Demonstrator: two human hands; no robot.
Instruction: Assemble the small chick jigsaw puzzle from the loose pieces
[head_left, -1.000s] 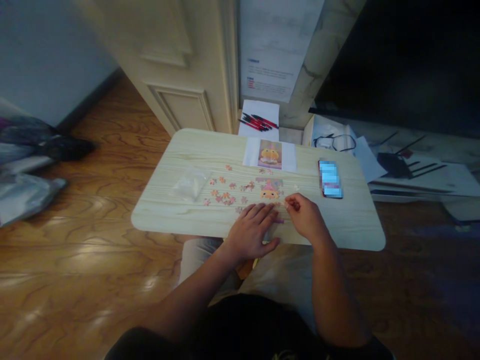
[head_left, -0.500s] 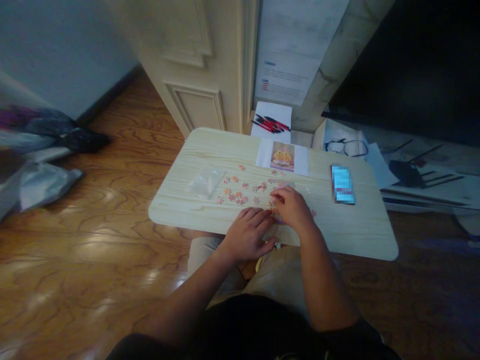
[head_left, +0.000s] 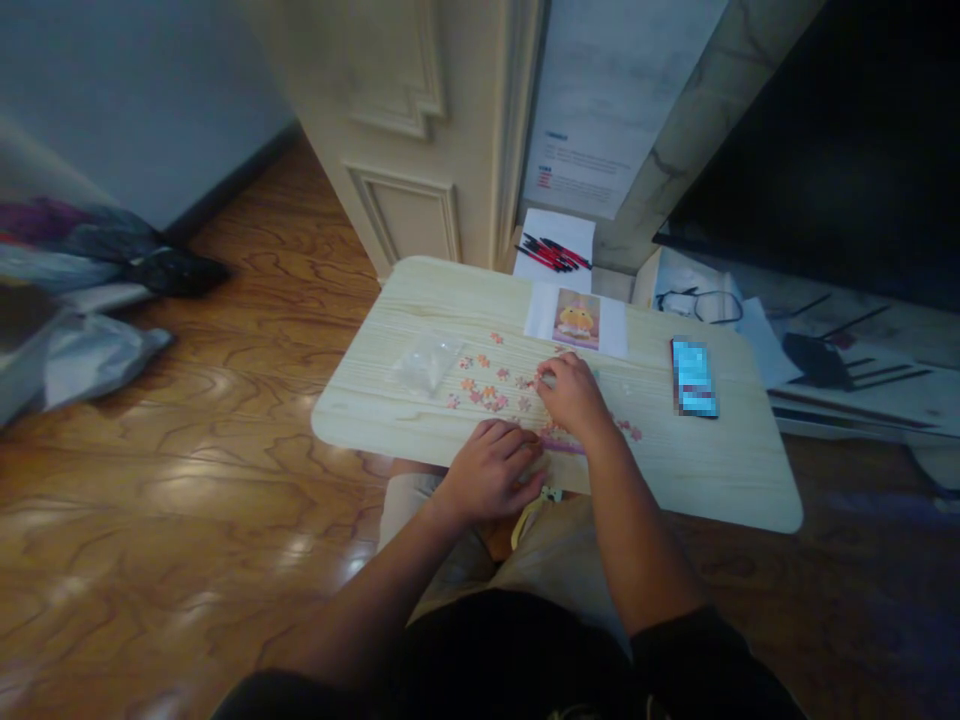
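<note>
Bent fingers [head_left: 517,445] of the left hand [head_left: 487,472] rest by the near edge of the counter [head_left: 712,475], thumb apart from them and no piece showing in their grasp. Just beyond their tips, to the right, lies the joined puzzle section [head_left: 562,443]; only its pink near strip shows, running left to right, since the right hand [head_left: 576,395] covers most of it, so its long axis cannot be judged. A few stray pieces [head_left: 632,431] lie just right of that wrist. The right thumb and forefinger are drawn together beyond the section, pointing left; whether a piece sits between them, I cannot tell. The key relation is here: the loose puzzle pieces [head_left: 489,392] spread to the left of those fingertips, the closest of them just beside, and the right hand is the nearer one, the left lying closer to the body. Past the scatter on the left is a clear plastic bag [head_left: 427,362], with a phone [head_left: 695,378] well off to the right. Farther back lie the picture sheet [head_left: 577,320] and, behind it, red and black pens [head_left: 555,254].
</note>
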